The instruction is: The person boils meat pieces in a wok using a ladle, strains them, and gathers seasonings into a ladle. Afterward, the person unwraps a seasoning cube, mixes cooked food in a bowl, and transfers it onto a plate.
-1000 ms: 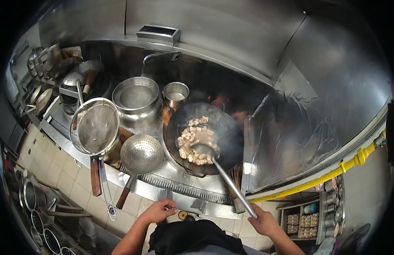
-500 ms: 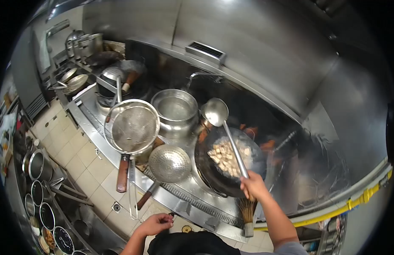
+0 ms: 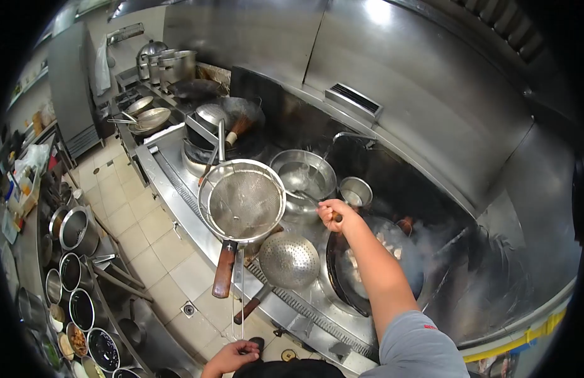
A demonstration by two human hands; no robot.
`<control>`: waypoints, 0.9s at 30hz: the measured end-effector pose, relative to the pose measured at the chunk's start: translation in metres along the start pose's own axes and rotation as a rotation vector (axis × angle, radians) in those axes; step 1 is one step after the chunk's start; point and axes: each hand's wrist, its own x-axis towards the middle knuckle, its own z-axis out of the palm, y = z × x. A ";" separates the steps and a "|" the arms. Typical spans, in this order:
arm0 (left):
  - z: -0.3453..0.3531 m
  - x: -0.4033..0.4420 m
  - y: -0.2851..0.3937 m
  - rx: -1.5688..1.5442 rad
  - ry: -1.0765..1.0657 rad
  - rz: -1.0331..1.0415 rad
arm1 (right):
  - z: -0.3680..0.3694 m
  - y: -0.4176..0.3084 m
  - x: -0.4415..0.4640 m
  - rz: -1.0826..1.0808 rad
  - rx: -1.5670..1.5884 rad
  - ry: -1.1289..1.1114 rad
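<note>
Head view: two hands, one ladle in play. Right hand [image 3: 333,215] closed tight around the handle of the ladle [image 3: 308,198], knuckles up; shaft slopes down to the left, over the near rim of one large pot [image 3: 298,210], bowl at the water, its outline hard to make out. One tap [image 3: 350,135] behind, spout over the pot's rear edge. One small pot [image 3: 356,193] just right of it. Right forearm, one grey sleeve [image 3: 419,343] visible, crosses above one wok [image 3: 408,277]; pale pieces [image 3: 388,244] inside show on both sides of the arm, count impossible through steam and forearm. Left hand [image 3: 234,358] low, near the counter's front edge, fingers curled inward; cannot tell whether tips press the palm. Left of the wok, one perforated scoop [image 3: 289,261], one handle jutting over the edge. Behind and left of that, one mesh strainer [image 3: 246,205], rim appearing doubled; whether a second sits beneath, cannot tell. Further back, one brush [image 3: 241,128], bristles reddish-brown. Far left, two shallow pans [image 3: 152,118] close together.
</note>
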 end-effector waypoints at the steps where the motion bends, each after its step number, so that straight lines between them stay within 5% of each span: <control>1: 0.000 0.000 0.008 0.039 0.013 0.020 | -0.007 0.008 -0.013 -0.005 0.079 -0.066; 6: 0.015 0.014 0.045 0.099 -0.072 0.051 | -0.056 0.049 -0.114 -0.007 0.374 -0.317; 15: 0.061 0.074 0.062 0.280 -0.283 0.112 | -0.141 0.137 -0.315 -0.297 0.334 -0.197; 22: 0.102 0.090 0.078 0.264 -0.448 0.073 | -0.198 0.189 -0.329 -0.458 -0.258 0.496; 25: 0.111 0.089 0.075 0.272 -0.471 0.067 | -0.221 0.209 -0.319 -0.531 -1.166 1.144; 27: 0.113 0.090 0.073 0.338 -0.461 0.078 | -0.250 0.223 -0.302 -0.574 -1.191 1.244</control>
